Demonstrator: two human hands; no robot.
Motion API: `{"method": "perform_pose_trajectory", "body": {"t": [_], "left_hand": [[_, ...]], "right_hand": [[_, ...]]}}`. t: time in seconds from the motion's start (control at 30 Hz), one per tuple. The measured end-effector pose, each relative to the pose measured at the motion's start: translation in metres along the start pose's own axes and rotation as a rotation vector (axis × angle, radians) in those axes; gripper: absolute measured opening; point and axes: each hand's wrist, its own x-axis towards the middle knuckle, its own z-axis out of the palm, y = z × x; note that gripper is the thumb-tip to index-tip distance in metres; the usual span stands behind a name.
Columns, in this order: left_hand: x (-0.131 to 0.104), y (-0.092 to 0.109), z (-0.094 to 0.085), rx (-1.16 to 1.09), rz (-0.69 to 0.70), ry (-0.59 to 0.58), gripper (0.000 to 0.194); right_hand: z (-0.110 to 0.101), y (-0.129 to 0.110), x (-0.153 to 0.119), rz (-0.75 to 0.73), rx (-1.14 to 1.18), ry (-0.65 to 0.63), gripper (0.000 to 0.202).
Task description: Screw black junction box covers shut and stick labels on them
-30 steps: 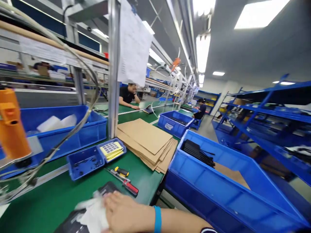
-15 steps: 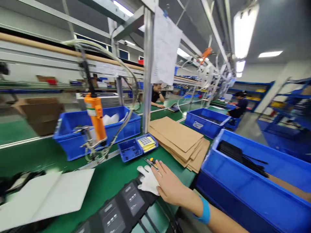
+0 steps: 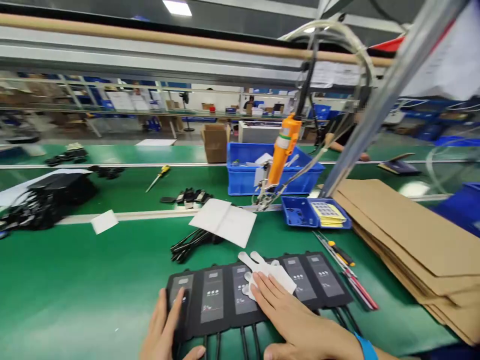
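Observation:
A row of several black control boxes [image 3: 213, 300] with grey label panels lies side by side on the green bench, black cables coming out toward me. My right hand [image 3: 279, 312] rests flat on a white glove [image 3: 275, 275], its fingers stretched out and pressing the glove against the boxes right of the middle. A blue band circles that wrist. My left hand [image 3: 163, 325] is at the left end of the row, fingers apart, with a fingertip on the leftmost box. Part of the left hand is cut off by the lower edge.
Right of the boxes lie tweezers [image 3: 330, 250] and a yellow-black tool [image 3: 342, 253]. Cardboard sheets [image 3: 405, 225] are stacked farther right. Behind stand a small blue tray [image 3: 298, 212], a blue bin [image 3: 243, 182] and a hanging orange electric screwdriver [image 3: 284, 150]. Black cables [image 3: 195, 245] lie under white paper [image 3: 225, 220].
The view has swung left, bringing the whole row of boxes into sight. My left hand has come into view at its left end. My right hand remains on the glove, now farther along the row.

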Motion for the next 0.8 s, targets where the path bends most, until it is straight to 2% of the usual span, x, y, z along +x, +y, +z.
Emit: {"method": "perform_pose_trajectory", "body": {"t": [0.13, 0.27, 0.33, 0.4, 0.47, 0.57, 0.67, 0.8], "left_hand": [[-0.005, 0.008, -0.008, -0.113, -0.07, -0.025, 0.1], [-0.011, 0.016, -0.014, -0.259, -0.144, 0.019, 0.102], [-0.013, 0.02, -0.015, -0.366, -0.14, 0.048, 0.1], [-0.012, 0.023, -0.016, -0.481, -0.151, 0.085, 0.102], [-0.011, 0.023, -0.015, -0.542, -0.221, 0.136, 0.107], [-0.008, 0.022, -0.014, -0.513, -0.29, 0.161, 0.113], [-0.005, 0.024, -0.017, -0.422, -0.227, 0.132, 0.11], [-0.001, 0.033, -0.027, -0.197, -0.159, 0.032, 0.094]], "right_hand": [[0.001, -0.023, 0.064, -0.196, 0.019, -0.094, 0.101], [0.012, -0.052, 0.126, -0.357, 0.005, -0.093, 0.099], [0.019, -0.069, 0.146, -0.409, 0.003, -0.074, 0.095], [0.024, -0.083, 0.155, -0.445, 0.005, -0.071, 0.087], [0.026, -0.09, 0.152, -0.474, -0.001, -0.098, 0.079], [0.022, -0.088, 0.127, -0.506, 0.007, -0.119, 0.072], [0.011, -0.076, 0.085, -0.452, 0.045, -0.101, 0.07], [-0.004, -0.051, 0.026, -0.279, 0.076, -0.085, 0.073]]}}
